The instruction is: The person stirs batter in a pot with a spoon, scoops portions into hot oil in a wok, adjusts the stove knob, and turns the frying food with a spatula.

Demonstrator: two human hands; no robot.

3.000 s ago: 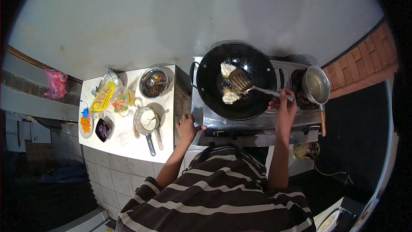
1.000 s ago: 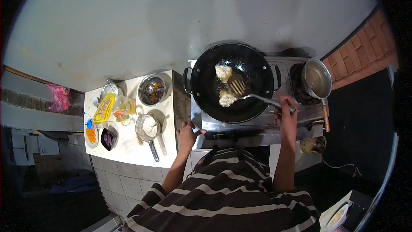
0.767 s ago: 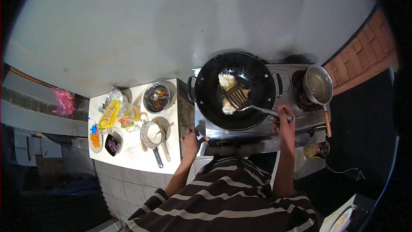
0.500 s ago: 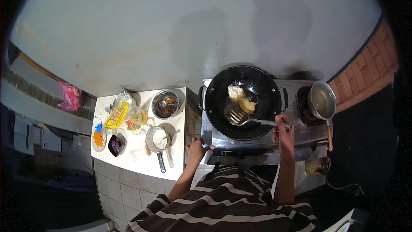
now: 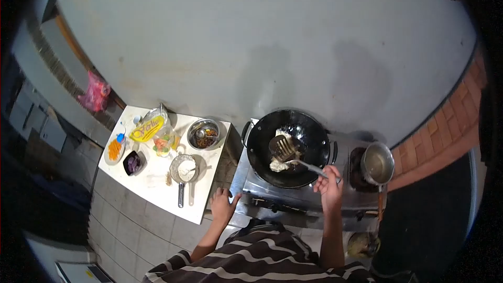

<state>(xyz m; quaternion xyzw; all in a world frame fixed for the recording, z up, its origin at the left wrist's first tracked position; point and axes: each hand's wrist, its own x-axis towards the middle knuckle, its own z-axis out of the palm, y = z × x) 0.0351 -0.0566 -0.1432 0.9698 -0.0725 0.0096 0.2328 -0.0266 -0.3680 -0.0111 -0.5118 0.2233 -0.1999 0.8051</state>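
My right hand (image 5: pixel 329 189) is closed round the handle of a slotted metal spatula (image 5: pixel 283 149). The spatula's head is inside a black wok (image 5: pixel 313 153) on the steel stove, over pale frying pieces (image 5: pixel 277 165) and partly hiding them. One piece shows below the head, another above it. My left hand (image 5: pixel 223 205) holds nothing; its fingers are apart, at the stove's front left corner beside the white table.
A saucepan (image 5: pixel 376 163) sits on the right burner. On the white table (image 5: pixel 152 181) are a metal bowl (image 5: pixel 203 134), a handled pan of white flour (image 5: pixel 184 168), a yellow packet (image 5: pixel 147 129), an orange-food plate (image 5: pixel 114 151) and a dark bowl (image 5: pixel 132 163).
The view has tilted, so the stove and table appear lower. Compared with half a second ago, the spatula head has turned over and moved up within the wok. My left hand still rests at the corner.
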